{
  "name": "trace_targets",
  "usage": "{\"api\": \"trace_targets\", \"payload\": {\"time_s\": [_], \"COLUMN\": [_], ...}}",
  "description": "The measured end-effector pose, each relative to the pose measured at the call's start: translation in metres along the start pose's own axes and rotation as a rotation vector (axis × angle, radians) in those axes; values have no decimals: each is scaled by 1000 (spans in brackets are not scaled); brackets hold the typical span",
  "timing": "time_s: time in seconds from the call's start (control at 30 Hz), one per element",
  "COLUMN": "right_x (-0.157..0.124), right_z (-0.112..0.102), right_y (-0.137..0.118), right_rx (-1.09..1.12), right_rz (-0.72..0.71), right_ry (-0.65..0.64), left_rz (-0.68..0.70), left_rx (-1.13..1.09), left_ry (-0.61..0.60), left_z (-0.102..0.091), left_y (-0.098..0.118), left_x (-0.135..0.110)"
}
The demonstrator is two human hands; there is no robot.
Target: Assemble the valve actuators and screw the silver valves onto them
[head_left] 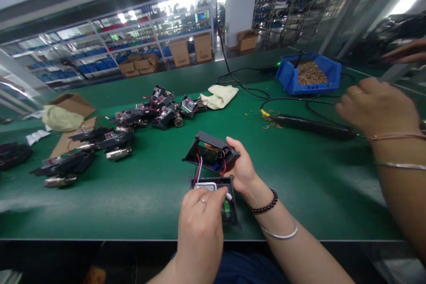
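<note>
An electronic device's black plastic housing is opened into two halves, joined by red, white and black wires (199,168). My right hand (244,166) is closed around the right end of the upper housing half (213,141), which is tilted with its inside facing me. Below it, the lower housing half (235,217) holds a green circuit board (226,206) and a metal-looking part. My left hand (201,219) reaches over this half, fingers pinched at a small white wire connector (229,196). The left fingers hide much of the board.
Several similar opened devices (163,113) lie on the green table (149,204) at left, beside cloths (221,95) and cardboard. At right, a co-worker's hand (379,104) is near a black electric screwdriver (313,125), loose screws (274,122) and a blue bin (286,77) of screws.
</note>
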State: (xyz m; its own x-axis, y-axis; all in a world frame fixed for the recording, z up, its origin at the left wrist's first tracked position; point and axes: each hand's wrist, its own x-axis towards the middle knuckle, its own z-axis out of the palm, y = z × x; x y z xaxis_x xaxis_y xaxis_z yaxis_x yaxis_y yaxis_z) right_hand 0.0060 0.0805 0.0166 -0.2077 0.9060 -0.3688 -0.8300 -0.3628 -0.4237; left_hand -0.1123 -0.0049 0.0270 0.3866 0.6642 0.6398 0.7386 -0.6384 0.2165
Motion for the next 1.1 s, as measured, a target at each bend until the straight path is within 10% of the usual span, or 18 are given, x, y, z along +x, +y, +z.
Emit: {"api": "trace_targets", "payload": {"time_s": [0.73,1.1], "right_x": [-3,-2], "right_z": [3,-1], "right_y": [-2,1], "right_rx": [26,-98], "right_rz": [32,-162], "right_ry": [-18,4], "left_rz": [-174,-123], "left_rx": [117,386], "left_ry": [-175,-1], "left_z": [-6,22], "left_y": [-2,-3], "left_x": [16,-15]}}
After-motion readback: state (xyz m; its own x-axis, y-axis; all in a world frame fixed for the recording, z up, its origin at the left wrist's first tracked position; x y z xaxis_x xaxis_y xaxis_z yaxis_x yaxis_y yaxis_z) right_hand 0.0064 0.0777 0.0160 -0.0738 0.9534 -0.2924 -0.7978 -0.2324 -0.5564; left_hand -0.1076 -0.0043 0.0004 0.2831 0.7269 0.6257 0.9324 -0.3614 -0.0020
